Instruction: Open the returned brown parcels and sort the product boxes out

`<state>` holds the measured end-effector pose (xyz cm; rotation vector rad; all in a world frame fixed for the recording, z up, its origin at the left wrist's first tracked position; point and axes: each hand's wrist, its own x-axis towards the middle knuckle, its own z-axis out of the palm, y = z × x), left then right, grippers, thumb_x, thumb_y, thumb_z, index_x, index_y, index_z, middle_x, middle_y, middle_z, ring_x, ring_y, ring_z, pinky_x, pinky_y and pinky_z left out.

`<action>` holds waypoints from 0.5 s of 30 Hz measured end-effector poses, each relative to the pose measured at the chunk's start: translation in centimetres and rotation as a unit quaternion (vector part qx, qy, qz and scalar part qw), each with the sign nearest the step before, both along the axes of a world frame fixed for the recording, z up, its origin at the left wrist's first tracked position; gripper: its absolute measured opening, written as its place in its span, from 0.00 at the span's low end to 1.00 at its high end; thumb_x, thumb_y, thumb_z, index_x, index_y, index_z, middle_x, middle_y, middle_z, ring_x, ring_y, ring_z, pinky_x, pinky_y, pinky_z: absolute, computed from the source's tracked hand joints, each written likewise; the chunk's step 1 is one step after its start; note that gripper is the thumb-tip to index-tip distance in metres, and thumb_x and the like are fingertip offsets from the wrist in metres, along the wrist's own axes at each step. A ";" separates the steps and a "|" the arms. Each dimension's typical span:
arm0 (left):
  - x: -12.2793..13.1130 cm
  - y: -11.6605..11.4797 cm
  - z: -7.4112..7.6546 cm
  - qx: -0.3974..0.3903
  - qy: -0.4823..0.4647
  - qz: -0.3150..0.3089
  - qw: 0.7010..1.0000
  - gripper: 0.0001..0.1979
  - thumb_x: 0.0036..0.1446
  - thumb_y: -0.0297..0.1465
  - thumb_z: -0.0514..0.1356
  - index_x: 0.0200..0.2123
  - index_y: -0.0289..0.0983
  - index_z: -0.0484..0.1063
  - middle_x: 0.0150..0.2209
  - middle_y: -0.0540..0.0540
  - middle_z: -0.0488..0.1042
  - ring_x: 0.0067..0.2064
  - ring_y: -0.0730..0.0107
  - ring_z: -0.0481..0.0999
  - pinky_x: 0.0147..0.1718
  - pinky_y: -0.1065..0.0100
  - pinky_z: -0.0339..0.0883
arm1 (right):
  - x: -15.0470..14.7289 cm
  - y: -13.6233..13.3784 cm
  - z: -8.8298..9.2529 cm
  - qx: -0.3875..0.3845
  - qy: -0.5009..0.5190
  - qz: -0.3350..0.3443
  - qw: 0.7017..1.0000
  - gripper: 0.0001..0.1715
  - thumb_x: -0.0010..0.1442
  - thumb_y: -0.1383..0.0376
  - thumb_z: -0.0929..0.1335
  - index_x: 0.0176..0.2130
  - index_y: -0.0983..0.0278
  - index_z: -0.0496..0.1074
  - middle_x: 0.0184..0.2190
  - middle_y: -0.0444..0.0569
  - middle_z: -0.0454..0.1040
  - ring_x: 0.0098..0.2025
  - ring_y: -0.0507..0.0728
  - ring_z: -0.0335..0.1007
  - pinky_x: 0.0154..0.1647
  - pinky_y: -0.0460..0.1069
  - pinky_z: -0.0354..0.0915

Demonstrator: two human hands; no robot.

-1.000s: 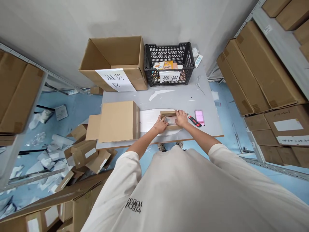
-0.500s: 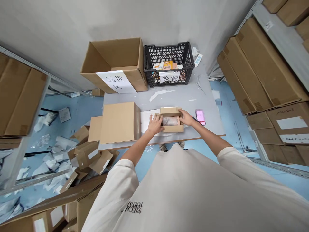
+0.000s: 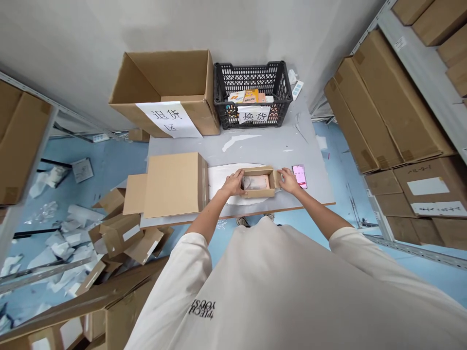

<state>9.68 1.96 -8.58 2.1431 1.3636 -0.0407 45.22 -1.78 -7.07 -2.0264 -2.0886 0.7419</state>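
Observation:
A small open cardboard box (image 3: 258, 194) stands on the table near its front edge. Inside lies a pinkish item (image 3: 256, 183), seemingly in clear wrap; its kind I cannot make out. My left hand (image 3: 232, 184) is closed round the box's left end, with the thumb on the near side. At the opposite end, my right hand (image 3: 289, 182) pinches the end flap, which is folded outward. White paper (image 3: 222, 174) lies under and to the left of the box. Close by my right hand is a phone (image 3: 299, 177) with a pink lit screen.
A closed carton (image 3: 171, 184) stands left on the grey table (image 3: 270, 146). Behind are a large open carton (image 3: 164, 116) with a paper sign and a black crate (image 3: 251, 116) holding small packages. Shelves of cartons (image 3: 394, 107) flank the right; boxes and wrapping litter the left floor.
My right hand has moved right from inside the box's edge to its end flap, now turned outward. The long side flaps look more upright. My left hand remains at the left end.

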 end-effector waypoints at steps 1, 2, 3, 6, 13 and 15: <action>0.0 -0.3 -0.2 0.005 -0.011 0.008 1.000 0.66 0.44 0.49 0.82 0.81 0.44 0.56 0.82 0.29 0.55 0.73 0.27 0.69 0.68 0.42 0.64 | -0.4 0.5 0.9 0.023 -0.013 0.017 1.000 0.38 0.64 0.67 0.66 0.71 0.66 0.73 0.74 0.66 0.66 0.74 0.75 0.61 0.75 0.70 0.60; 0.0 -0.7 -0.3 0.011 -0.023 0.015 1.000 0.65 0.44 0.49 0.82 0.80 0.44 0.56 0.81 0.29 0.56 0.72 0.28 0.70 0.68 0.43 0.64 | -1.0 1.1 1.8 0.051 -0.022 0.043 0.998 0.38 0.64 0.69 0.66 0.71 0.65 0.74 0.74 0.66 0.66 0.74 0.76 0.60 0.76 0.71 0.58; 0.0 -1.1 -0.4 0.017 -0.035 0.022 0.999 0.64 0.45 0.48 0.82 0.80 0.45 0.57 0.81 0.30 0.57 0.72 0.29 0.70 0.67 0.43 0.64 | -1.7 1.8 2.8 0.076 -0.025 0.080 0.994 0.38 0.64 0.70 0.66 0.71 0.64 0.74 0.74 0.65 0.67 0.75 0.76 0.59 0.76 0.71 0.56; -0.2 -2.3 -0.6 0.023 -0.050 0.041 0.998 0.63 0.45 0.47 0.82 0.80 0.46 0.57 0.81 0.31 0.56 0.71 0.29 0.70 0.66 0.42 0.64 | -5.0 4.1 4.7 0.033 -0.010 0.242 0.970 0.34 0.66 0.70 0.66 0.68 0.63 0.77 0.64 0.64 0.78 0.66 0.73 0.70 0.70 0.66 0.62; -0.8 -3.8 -0.4 0.015 -0.047 0.070 0.996 0.66 0.45 0.45 0.82 0.82 0.47 0.54 0.82 0.32 0.54 0.70 0.29 0.69 0.65 0.41 0.66 | -13.4 6.3 2.1 -0.092 -0.018 0.346 0.934 0.28 0.59 0.64 0.73 0.59 0.62 0.83 0.52 0.58 0.86 0.49 0.63 0.81 0.56 0.53 0.72; -0.6 -4.0 -0.3 0.011 -0.047 0.069 0.996 0.66 0.45 0.45 0.82 0.82 0.48 0.53 0.82 0.32 0.54 0.70 0.30 0.69 0.65 0.42 0.66 | -14.7 6.1 0.8 -0.071 -0.032 0.356 0.931 0.30 0.59 0.62 0.73 0.60 0.64 0.81 0.53 0.57 0.86 0.54 0.61 0.79 0.60 0.53 0.72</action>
